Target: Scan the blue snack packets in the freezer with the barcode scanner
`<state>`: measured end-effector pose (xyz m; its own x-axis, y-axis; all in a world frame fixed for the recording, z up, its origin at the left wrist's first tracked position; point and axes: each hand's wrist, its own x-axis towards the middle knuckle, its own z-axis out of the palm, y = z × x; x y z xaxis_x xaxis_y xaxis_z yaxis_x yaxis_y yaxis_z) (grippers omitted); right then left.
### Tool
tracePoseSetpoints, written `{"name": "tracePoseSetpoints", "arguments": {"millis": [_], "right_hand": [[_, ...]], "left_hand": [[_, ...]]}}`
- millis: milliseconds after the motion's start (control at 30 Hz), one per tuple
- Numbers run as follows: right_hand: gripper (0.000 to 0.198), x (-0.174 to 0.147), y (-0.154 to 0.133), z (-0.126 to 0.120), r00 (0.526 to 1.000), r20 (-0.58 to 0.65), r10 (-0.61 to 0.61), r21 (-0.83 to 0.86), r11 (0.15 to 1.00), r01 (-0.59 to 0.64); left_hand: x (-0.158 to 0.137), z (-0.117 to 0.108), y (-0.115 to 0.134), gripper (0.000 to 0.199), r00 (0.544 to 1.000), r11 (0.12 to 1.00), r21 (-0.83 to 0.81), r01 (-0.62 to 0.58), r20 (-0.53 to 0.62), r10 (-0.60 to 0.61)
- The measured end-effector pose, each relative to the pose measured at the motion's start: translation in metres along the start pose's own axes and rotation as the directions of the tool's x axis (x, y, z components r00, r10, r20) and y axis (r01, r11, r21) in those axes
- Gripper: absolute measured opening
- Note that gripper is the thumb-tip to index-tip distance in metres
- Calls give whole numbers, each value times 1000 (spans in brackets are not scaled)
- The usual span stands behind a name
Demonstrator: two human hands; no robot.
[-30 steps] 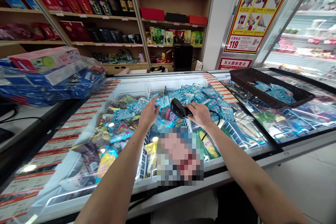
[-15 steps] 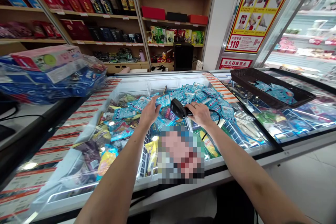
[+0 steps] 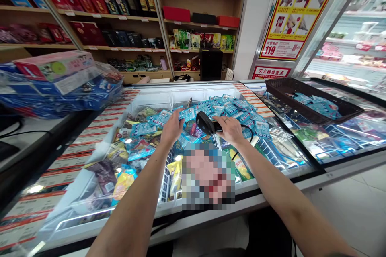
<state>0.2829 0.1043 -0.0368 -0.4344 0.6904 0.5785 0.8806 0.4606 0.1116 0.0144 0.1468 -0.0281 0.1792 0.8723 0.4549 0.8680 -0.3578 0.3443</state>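
My right hand is wrapped round the handle of a black barcode scanner, whose head points left. A black cable runs from it past my wrist. Facing the scanner, my left hand pinches a small blue packet by its left end. Its fingertips are partly hidden behind the packet. Many similar blue packets lie spread beneath and beyond both hands, over the chest freezer. Other bagged goods, such as a yellow and blue bag, show around them at the left.
A dark brown tray with some blue packets rests on the freezer at the right. Plastic-wrapped boxes are stacked at the left. Price labels line the freezer's left side. Wooden shelves with goods stand behind. A blurred patch covers the near middle.
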Motion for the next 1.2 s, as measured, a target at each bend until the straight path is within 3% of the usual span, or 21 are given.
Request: {"name": "tracePoseSetpoints", "arguments": {"millis": [67,200,400,533,733,900,1000,1200], "right_hand": [[46,-1,1,2,998,-26,50,2,999,-50],[40,-1,5,4,987,-71,141,20,990,-140],[39,-1,7,3,982,-81,172,37,985,-170],[38,0,7,2,983,-78,167,33,986,-165],[36,0,8,4,981,-95,171,41,985,-168],[34,0,9,6,979,-112,168,32,986,-166],[34,0,10,7,979,-114,168,29,986,-166],[32,0,9,7,979,-129,161,23,987,-159]], "left_hand": [[0,0,0,50,995,999,14,33,-96,-32],[-4,-2,4,52,944,965,122,232,-268,-193],[-11,-4,13,55,901,921,221,321,-370,-225],[-10,-3,12,48,908,928,196,318,-345,-238],[-6,5,4,35,978,950,267,163,-168,-121],[-4,13,-2,40,954,919,297,259,-228,-195],[-2,15,-2,46,952,920,293,259,-237,-192],[5,16,0,52,1000,977,214,-3,8,1]]}}
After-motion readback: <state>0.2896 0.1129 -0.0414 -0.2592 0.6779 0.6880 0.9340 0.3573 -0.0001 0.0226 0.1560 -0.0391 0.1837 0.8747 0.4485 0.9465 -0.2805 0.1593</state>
